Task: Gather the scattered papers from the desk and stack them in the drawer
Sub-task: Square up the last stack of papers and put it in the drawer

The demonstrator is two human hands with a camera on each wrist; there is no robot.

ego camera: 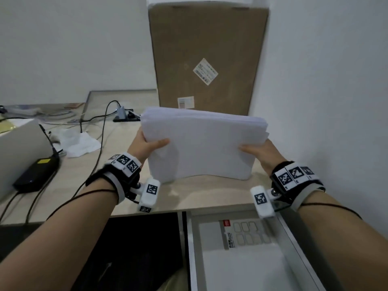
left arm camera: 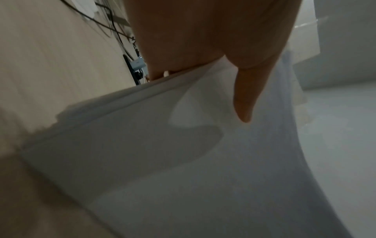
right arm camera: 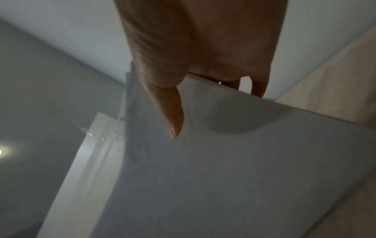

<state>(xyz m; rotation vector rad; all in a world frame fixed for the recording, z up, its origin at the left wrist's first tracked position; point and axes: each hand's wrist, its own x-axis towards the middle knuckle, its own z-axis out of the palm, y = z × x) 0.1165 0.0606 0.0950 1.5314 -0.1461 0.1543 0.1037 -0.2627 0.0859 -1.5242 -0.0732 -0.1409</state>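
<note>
A thick stack of white papers (ego camera: 201, 143) stands tilted on its lower edge on the desk (ego camera: 189, 196), bowed in the middle. My left hand (ego camera: 147, 144) grips its left side, thumb on the near face and fingers behind. My right hand (ego camera: 258, 151) grips the right side the same way. In the left wrist view the thumb of my left hand (left arm camera: 244, 96) lies on the stack of papers (left arm camera: 183, 161). In the right wrist view my right hand (right arm camera: 175, 112) pinches the stack of papers (right arm camera: 223, 161). The open drawer (ego camera: 241, 259) below the desk's front edge holds white sheets and a packet.
A tall cardboard box (ego camera: 207, 57) leans on the wall right behind the stack. To the left lie black cables (ego camera: 100, 141), a crumpled white cloth (ego camera: 79, 143), a power brick (ego camera: 35, 175) and a laptop (ego camera: 19, 148). A white wall (ego camera: 325, 91) closes the right side.
</note>
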